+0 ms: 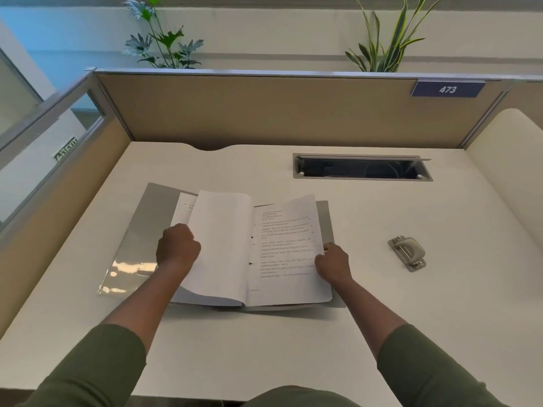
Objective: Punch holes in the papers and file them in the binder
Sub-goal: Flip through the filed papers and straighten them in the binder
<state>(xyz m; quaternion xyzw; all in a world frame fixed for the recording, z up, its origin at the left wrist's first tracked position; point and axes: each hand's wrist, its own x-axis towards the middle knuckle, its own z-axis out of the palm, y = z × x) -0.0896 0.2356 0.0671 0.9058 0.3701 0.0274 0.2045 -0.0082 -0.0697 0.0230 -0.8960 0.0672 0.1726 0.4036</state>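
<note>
— Head view first. Where does the work lie?

— Dead ahead on the desk (382, 289): binder (152, 230) open flat, spine running away from the body, papers (282, 248) stacked inside it. Two dark punch holes visible along the printed sheet's inner edge, near the spine.

— And the hands?

— Left hand (177, 249) closed on a lifted white sheet (220, 245), held curling up over the left half of the binder. Right hand (333, 264) closed at the right edge of the printed page, seemingly pinching or pressing it; fingertips hidden, so hard to call.

— Hole punch?

— Hole punch (407, 253) off to the right, well apart from the binder, untouched, long axis running roughly away from the body with a slight tilt. Clearly nearer the right hand.

— So the next move hinges on what?

— Probably on the spine line between both hands: lifted sheet to be laid across or flipped about it. Any further punching would likely fall to the right hand.

— No other views.
</note>
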